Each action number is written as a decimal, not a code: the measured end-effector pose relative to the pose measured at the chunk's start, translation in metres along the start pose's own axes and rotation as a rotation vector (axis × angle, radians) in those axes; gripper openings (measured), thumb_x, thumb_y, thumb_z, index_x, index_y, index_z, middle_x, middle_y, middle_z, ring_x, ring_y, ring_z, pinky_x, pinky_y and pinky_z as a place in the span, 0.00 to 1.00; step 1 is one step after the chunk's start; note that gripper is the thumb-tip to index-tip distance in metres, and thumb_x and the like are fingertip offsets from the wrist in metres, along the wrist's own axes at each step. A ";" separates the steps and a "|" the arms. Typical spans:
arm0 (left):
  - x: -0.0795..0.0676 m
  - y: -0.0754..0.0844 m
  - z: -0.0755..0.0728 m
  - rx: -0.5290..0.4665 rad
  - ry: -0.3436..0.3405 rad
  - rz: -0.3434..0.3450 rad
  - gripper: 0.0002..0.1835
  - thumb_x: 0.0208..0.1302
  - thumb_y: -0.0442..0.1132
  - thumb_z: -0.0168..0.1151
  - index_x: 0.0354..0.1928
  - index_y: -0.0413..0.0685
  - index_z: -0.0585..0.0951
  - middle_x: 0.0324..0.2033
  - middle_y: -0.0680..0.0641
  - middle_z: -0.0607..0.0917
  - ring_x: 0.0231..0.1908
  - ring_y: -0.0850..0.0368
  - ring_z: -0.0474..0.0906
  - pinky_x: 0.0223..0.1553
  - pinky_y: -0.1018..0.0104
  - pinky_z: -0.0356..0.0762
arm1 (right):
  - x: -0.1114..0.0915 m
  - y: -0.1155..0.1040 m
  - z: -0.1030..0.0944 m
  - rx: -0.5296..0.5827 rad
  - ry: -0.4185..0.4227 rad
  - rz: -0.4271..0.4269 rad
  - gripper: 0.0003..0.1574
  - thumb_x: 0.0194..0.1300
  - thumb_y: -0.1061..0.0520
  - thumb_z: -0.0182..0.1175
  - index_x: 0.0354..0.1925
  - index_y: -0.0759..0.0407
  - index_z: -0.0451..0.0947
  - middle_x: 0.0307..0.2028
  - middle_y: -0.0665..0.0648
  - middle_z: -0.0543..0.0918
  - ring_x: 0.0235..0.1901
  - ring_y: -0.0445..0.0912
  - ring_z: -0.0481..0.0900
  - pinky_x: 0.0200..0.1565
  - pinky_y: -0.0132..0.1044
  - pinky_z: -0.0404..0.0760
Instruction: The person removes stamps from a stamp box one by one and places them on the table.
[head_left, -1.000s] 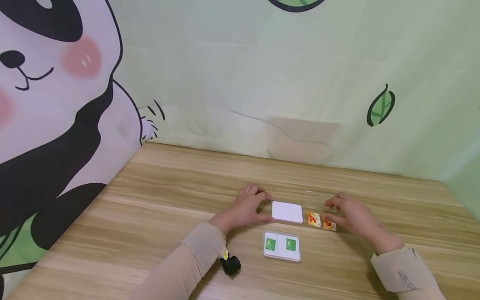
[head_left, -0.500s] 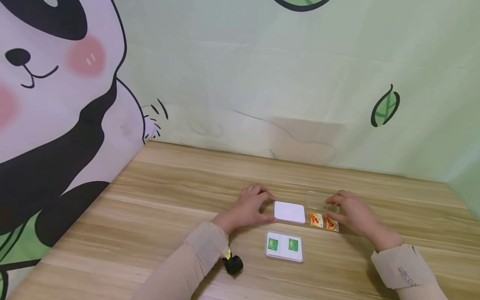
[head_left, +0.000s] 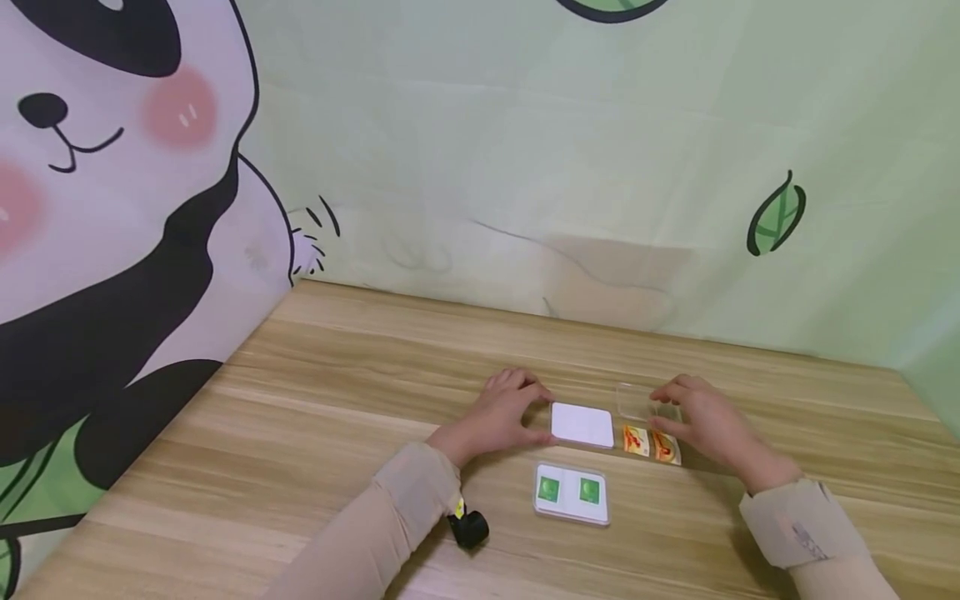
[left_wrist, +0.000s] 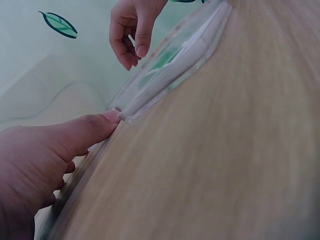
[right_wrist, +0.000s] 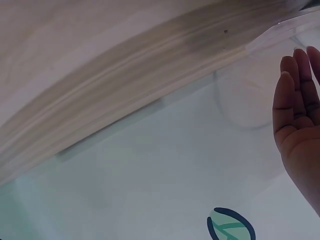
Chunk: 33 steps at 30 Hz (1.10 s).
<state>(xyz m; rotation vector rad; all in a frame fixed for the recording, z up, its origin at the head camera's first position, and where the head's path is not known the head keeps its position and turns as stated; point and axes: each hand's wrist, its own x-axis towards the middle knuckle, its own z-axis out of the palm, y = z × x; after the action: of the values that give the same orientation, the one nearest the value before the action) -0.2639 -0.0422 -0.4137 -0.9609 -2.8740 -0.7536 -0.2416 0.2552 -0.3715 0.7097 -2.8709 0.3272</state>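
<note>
The left hand [head_left: 498, 418] pinches the left end of the white tray [head_left: 582, 425], thumb at the near corner and a fingertip at the far one, probably to keep it square and steady. Right of that tray lie two orange cards [head_left: 636, 440], face up, presumably so both can be read; beyond them, also to its right, is a clear case [head_left: 632, 402]. The right hand [head_left: 708, 423] hangs loosely bent over there, grasping nothing; whether it touches the case cannot be told. Nearer the person than the white tray, the green tray [head_left: 572, 493] sits apart, perhaps to leave working room.
</note>
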 end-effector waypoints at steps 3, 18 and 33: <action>0.000 0.000 0.000 -0.004 0.002 -0.002 0.30 0.54 0.58 0.69 0.57 0.55 0.77 0.58 0.48 0.73 0.63 0.50 0.63 0.69 0.54 0.55 | 0.002 0.000 0.001 -0.015 0.017 -0.012 0.18 0.56 0.54 0.68 0.43 0.64 0.81 0.37 0.57 0.80 0.38 0.51 0.78 0.42 0.50 0.79; 0.000 0.000 -0.001 -0.006 -0.007 -0.011 0.29 0.54 0.58 0.69 0.57 0.55 0.77 0.58 0.48 0.73 0.63 0.51 0.63 0.69 0.55 0.55 | 0.011 -0.003 0.001 -0.020 -0.023 0.008 0.25 0.57 0.50 0.69 0.47 0.66 0.79 0.38 0.59 0.81 0.40 0.53 0.78 0.46 0.52 0.78; 0.000 0.002 -0.002 -0.018 -0.006 -0.002 0.29 0.54 0.57 0.69 0.56 0.53 0.77 0.56 0.48 0.73 0.61 0.52 0.65 0.68 0.55 0.56 | 0.020 0.002 0.004 -0.040 -0.060 0.005 0.36 0.54 0.43 0.70 0.50 0.69 0.79 0.47 0.66 0.81 0.49 0.61 0.76 0.55 0.57 0.74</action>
<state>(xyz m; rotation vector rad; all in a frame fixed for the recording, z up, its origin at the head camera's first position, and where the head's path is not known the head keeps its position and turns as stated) -0.2628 -0.0419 -0.4112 -0.9640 -2.8787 -0.7799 -0.2602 0.2474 -0.3712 0.7178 -2.9273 0.2524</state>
